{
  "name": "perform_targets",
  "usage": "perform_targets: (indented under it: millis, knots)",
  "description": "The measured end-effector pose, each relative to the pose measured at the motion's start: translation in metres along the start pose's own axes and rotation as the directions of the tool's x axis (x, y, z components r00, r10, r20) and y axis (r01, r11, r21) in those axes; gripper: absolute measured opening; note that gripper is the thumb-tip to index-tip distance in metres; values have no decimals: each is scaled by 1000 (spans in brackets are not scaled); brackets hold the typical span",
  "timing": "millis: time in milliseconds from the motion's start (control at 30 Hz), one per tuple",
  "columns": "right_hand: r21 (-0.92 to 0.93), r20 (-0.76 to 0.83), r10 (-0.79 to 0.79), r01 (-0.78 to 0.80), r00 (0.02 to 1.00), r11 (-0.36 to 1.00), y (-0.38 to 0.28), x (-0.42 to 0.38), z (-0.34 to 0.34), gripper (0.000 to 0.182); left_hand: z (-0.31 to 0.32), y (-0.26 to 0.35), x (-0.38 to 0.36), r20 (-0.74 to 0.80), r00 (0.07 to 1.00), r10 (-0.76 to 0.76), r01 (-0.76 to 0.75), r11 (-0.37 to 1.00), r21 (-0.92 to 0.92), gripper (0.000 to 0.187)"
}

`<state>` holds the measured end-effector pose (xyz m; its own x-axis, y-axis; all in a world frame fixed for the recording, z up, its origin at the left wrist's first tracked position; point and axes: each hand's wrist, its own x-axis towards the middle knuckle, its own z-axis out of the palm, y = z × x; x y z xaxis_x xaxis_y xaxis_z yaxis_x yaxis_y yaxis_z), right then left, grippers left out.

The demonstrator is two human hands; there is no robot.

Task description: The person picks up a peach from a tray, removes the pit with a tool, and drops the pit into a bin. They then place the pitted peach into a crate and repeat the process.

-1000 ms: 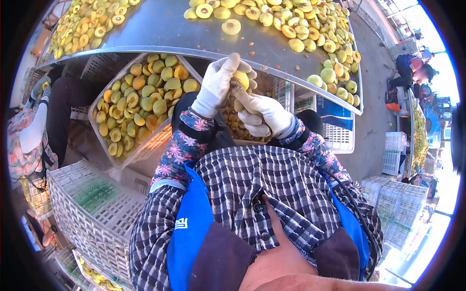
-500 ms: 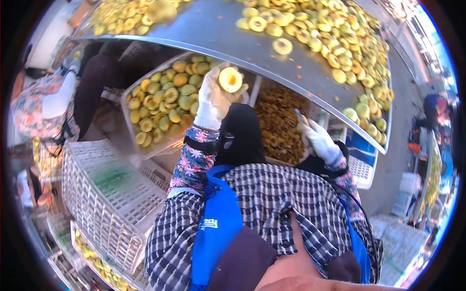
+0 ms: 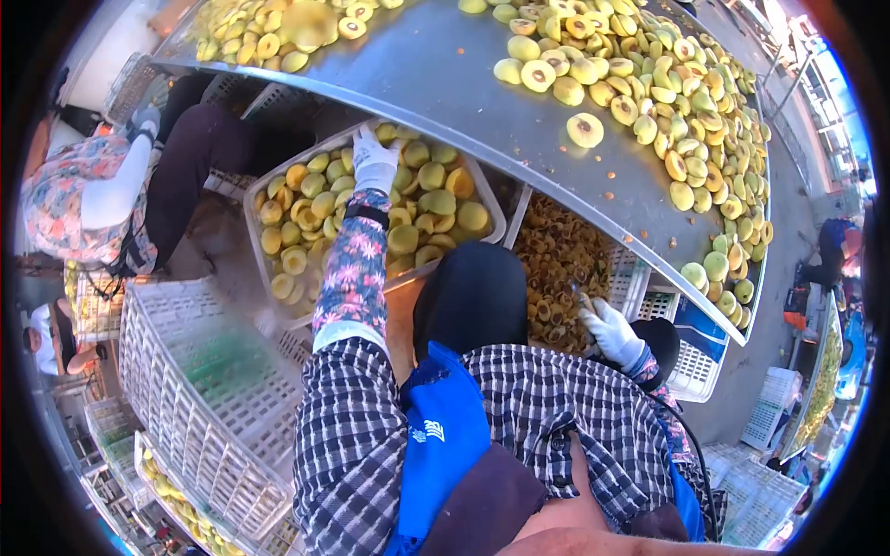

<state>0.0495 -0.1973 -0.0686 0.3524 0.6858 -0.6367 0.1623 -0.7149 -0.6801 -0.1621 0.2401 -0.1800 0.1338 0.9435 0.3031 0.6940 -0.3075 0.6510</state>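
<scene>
My left hand (image 3: 375,159), in a whitish glove, reaches down onto yellow-green peaches (image 3: 324,204) in a pale crate (image 3: 493,199). Its fingers look apart, with no fruit visible in them, though the fingertips are partly lost among the peaches. Some of the fruit there is cut in halves. My right hand (image 3: 609,331), gloved in white, is closed around a small thin tool (image 3: 581,296) that points up and left. Below that tool lies a bin of brown pits and scraps (image 3: 554,250).
A metal table (image 3: 445,83) spans the front, bearing heaps of peach halves (image 3: 640,83). Another person (image 3: 102,199) sits at left, beside a large white plastic crate (image 3: 199,371). A blue-and-white crate (image 3: 700,347) stands at right under the table edge.
My left hand has moved left and forward into the fruit crate; the cut peach half it held is no longer in it. My right hand has lowered slightly, still holding the tool.
</scene>
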Motion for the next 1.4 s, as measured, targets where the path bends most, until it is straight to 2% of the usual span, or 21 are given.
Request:
perform_targets:
  millis: [100,167,233,367,433,533,667,733,767,800,833,867,900,933,967,1000,1033,1100,1233,1333,1400]
  knots:
    - [-110,-8,-56,55,998,992,4,1,0,36,22,-17,17,155,975,160,-187,965,183,67]
    - [-198,15,-56,58,998,979,-1,-7,-9,44,-21,30,18,358,931,-75,-146,821,552,67]
    - [-186,79,8,7,997,982,-13,-19,-17,45,-7,-23,14,365,929,57,-295,711,639,58]
    - [-198,142,-19,48,990,979,-16,-19,-29,47,-46,13,0,461,886,-39,-240,813,530,59]
    - [-147,161,-42,66,986,987,-19,-21,-36,46,-50,16,-10,563,824,-57,-372,695,615,59]
    - [-42,144,-94,101,985,994,-8,-21,-39,43,-71,22,-21,576,808,-125,-309,742,595,62]
    - [-135,129,-202,219,971,966,3,-21,-39,45,-80,40,-21,563,810,-166,-406,533,742,69]
    - [-79,123,-213,224,969,971,0,-30,-45,45,-66,7,0,408,911,-56,-198,809,553,58]
    - [-50,130,-195,203,972,978,-8,-39,-49,45,-73,4,11,180,982,-54,9,970,241,49]
    - [-18,146,-180,185,973,983,-1,-38,-48,47,-78,4,15,-25,989,-145,140,979,-149,41]
    - [33,171,-172,169,970,985,-9,-50,-53,38,-97,17,17,-255,967,25,-71,982,-174,31]
    - [-115,88,-578,584,812,803,18,-38,-39,31,-125,84,-8,-440,851,288,-313,950,17,27]
    - [-447,186,-876,832,445,328,42,-17,-30,34,-134,142,-18,-450,858,247,-359,915,-182,28]
    - [-207,40,-843,830,536,518,55,-3,-12,36,-116,150,-4,-328,913,243,-351,879,-324,33]
    - [-206,52,-775,766,630,609,49,-5,-11,30,-90,171,0,-121,975,184,-220,804,-552,32]
    - [-85,-7,-831,828,556,554,67,27,8,34,-58,201,6,113,976,184,-52,709,-704,32]
    - [37,78,-455,453,887,891,36,4,-10,43,-28,251,-8,118,964,236,-68,652,-755,32]
    - [72,96,-392,387,915,919,23,-4,-24,48,-3,337,-55,395,688,609,-371,763,-530,32]
    - [96,33,-439,435,898,896,31,4,-21,45,106,415,-81,419,287,862,-768,468,-437,32]
    - [152,49,-430,419,902,895,32,-19,-41,44,160,446,-93,710,396,583,-776,626,-81,45]
    - [165,7,-453,446,892,880,43,-22,-44,43,172,450,-102,693,444,568,-739,670,-76,51]
